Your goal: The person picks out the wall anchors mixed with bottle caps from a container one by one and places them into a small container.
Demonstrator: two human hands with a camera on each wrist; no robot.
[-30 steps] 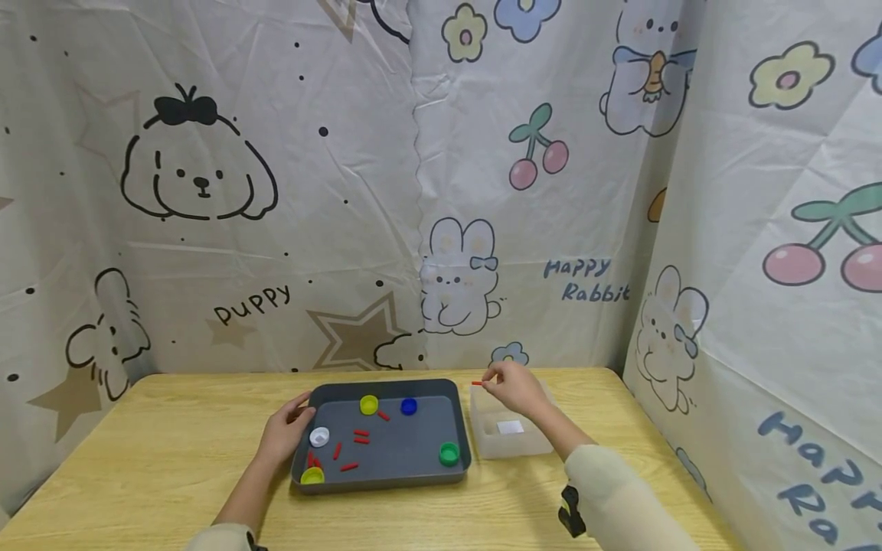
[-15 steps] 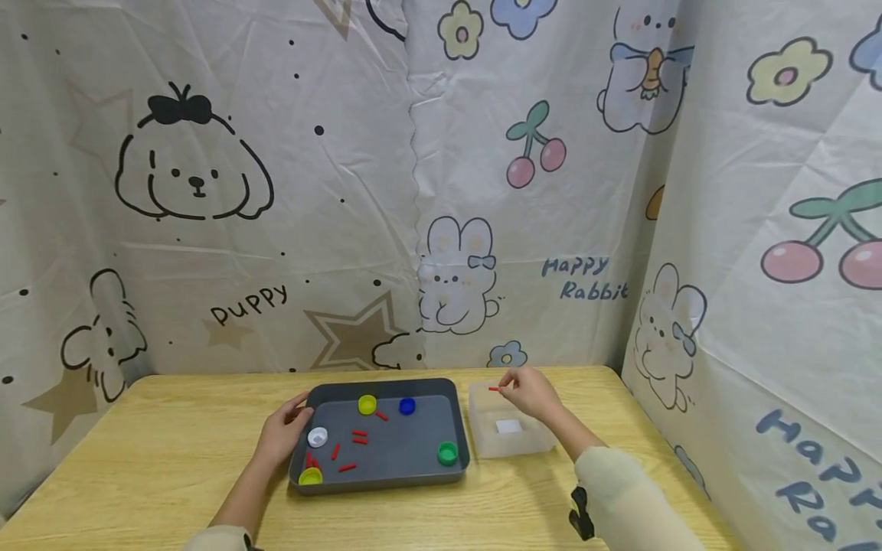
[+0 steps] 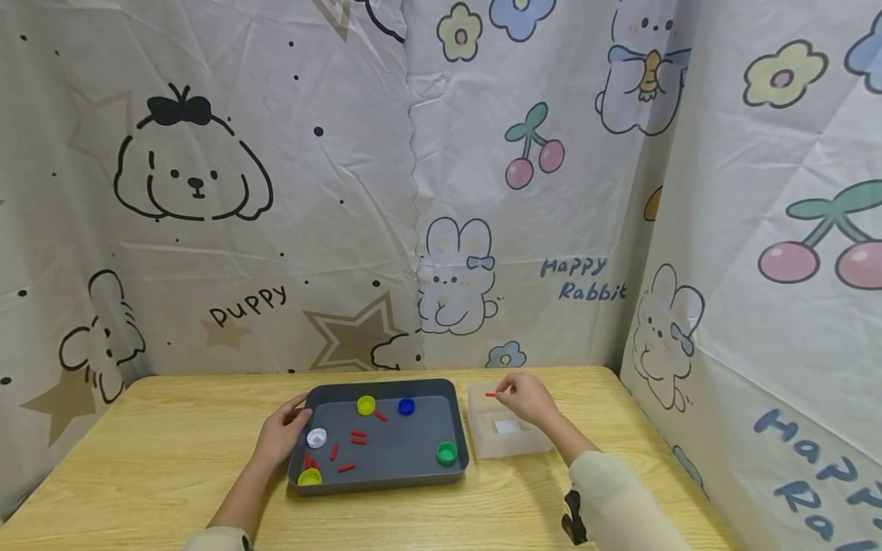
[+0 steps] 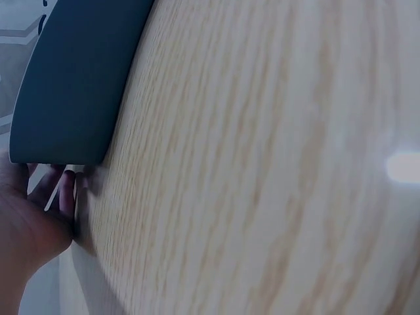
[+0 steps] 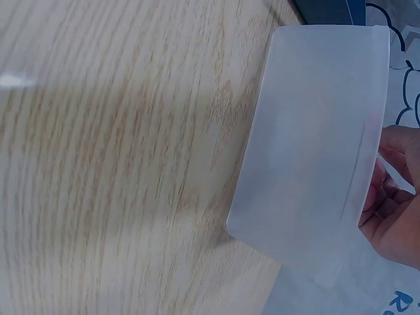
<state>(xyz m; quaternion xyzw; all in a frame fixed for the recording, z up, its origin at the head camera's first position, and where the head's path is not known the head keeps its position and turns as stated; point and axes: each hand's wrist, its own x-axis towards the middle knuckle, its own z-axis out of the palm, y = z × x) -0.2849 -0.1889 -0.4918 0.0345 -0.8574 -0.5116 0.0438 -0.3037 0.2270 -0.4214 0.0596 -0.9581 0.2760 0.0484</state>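
Note:
My right hand (image 3: 527, 399) pinches a small red stick (image 3: 491, 395) between thumb and fingertips, above the translucent plastic box (image 3: 513, 448). In the right wrist view the box's wall (image 5: 315, 131) hides part of that hand's fingers. My left hand (image 3: 281, 433) grips the left rim of the dark grey tray (image 3: 386, 482), thumb at the rim and fingers along the outside. The left wrist view shows those fingers partly behind the tray's wall. Several more red sticks (image 3: 358, 441) lie scattered in the tray, some clustered at its near left corner.
Inside the tray stand round caps: yellow (image 3: 366, 405), blue (image 3: 406, 406), white (image 3: 316, 438), green (image 3: 446, 454), and a second yellow one (image 3: 309, 477). A white rectangle (image 3: 507, 427) shows at the box. Patterned curtains (image 3: 344, 191) hang behind and right of the wooden table (image 3: 172, 444).
My right hand, with the red stick, has moved a little right and then lower over the box. The left hand stays at the tray's rim.

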